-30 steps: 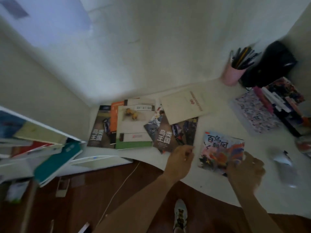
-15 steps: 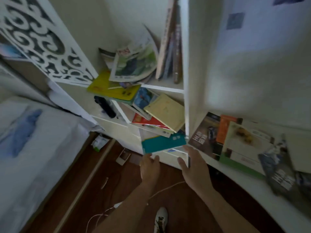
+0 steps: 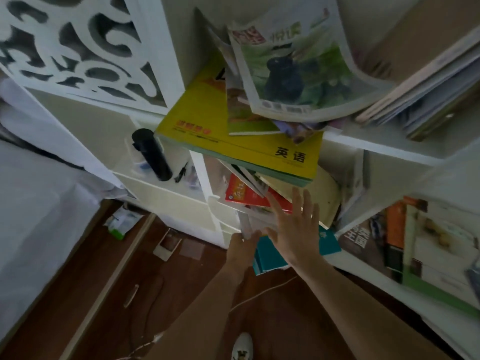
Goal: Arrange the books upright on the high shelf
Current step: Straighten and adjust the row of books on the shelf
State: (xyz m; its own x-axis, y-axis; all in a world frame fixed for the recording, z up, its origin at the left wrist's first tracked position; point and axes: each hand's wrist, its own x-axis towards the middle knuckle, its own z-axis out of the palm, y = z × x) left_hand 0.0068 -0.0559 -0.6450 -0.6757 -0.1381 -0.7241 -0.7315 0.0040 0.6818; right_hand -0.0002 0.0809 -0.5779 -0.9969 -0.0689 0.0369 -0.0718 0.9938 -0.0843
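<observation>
Our right hand (image 3: 293, 229) is spread flat, fingers straight, reaching up toward the overhanging pile in the lower cubby. Our left hand (image 3: 242, 246) sits just beside it, fingers loosely curled by the white shelf edge; whether it grips anything we cannot tell. Below the right palm lies a teal, matte-covered book (image 3: 270, 258), jutting over the floor. We judge the step in hand is collecting these loose books, so we should support them from beneath with both palms, since the slick covers may slide. Above rest a thin red glossy paperback (image 3: 240, 194), a cream book (image 3: 324, 193), then a broad yellow softcover workbook (image 3: 233, 136) with floppy, curling magazines (image 3: 298, 71) on it. The high shelf (image 3: 384, 149) holds leaning volumes to the right.
</observation>
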